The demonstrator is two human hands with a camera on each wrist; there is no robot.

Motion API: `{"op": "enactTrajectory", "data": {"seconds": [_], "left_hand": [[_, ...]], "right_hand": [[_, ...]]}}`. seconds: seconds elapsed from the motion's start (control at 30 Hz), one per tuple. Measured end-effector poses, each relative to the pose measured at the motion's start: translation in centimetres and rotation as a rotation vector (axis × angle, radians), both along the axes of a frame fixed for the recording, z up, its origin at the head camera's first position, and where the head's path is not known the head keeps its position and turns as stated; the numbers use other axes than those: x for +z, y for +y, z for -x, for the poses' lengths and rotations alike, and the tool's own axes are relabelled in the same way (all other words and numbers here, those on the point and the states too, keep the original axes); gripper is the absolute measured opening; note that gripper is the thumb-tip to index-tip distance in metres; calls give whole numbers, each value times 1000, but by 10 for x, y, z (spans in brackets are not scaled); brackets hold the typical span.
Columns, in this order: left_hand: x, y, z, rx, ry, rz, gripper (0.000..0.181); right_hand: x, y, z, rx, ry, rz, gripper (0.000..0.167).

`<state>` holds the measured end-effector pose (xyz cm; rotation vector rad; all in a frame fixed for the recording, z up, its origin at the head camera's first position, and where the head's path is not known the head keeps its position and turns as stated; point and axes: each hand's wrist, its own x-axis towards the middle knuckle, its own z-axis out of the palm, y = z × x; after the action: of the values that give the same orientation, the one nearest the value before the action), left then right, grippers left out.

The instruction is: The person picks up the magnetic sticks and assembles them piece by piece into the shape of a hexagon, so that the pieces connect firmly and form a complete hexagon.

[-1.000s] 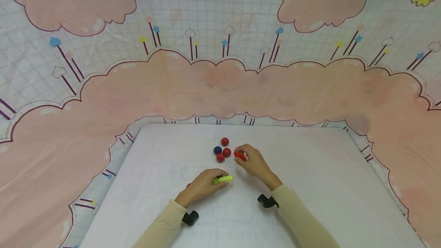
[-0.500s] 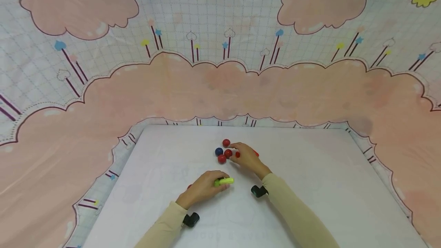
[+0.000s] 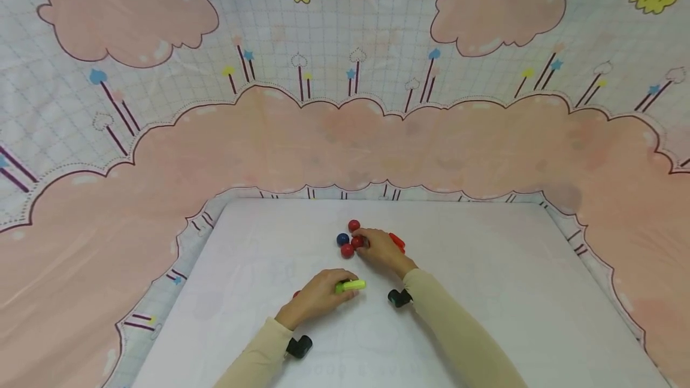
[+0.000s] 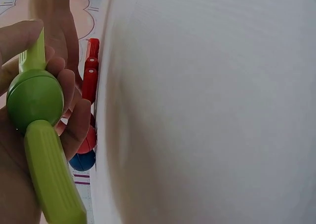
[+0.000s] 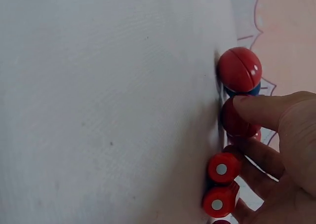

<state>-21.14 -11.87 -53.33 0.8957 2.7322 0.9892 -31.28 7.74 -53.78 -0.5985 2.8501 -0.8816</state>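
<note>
My left hand holds a green ball with a yellow-green rod on one side and another yellow-green rod on the other. My right hand has its thumb and fingers about a red ball, pinching it within a small cluster on the table. A second red ball lies beside it, with a blue ball behind. One more red ball sits at the far side. Red rods with pale round ends lie under and beside the right hand's other fingers.
A white table lies under both hands. A red thing, mostly hidden, shows beyond the left wrist. Behind the table hangs a cloth printed with clouds. A black camera is worn at the right wrist.
My right hand has moved left, from beside the cluster to the red ball, and its fingers have closed on it. The red rods now show behind the hand. My left hand stays nearly in place.
</note>
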Motion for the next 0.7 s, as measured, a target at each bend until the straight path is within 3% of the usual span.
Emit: {"op": "enactTrajectory", "data": {"seconds": [0.43,0.7], "left_hand": [[-3,2,1,43,-17,-14,26],[-5,3,5,19,-1,-15,26]], "right_hand": [[9,14,-10,-74,59,108,35],[14,27,-23,-107,111,131,37]]}}
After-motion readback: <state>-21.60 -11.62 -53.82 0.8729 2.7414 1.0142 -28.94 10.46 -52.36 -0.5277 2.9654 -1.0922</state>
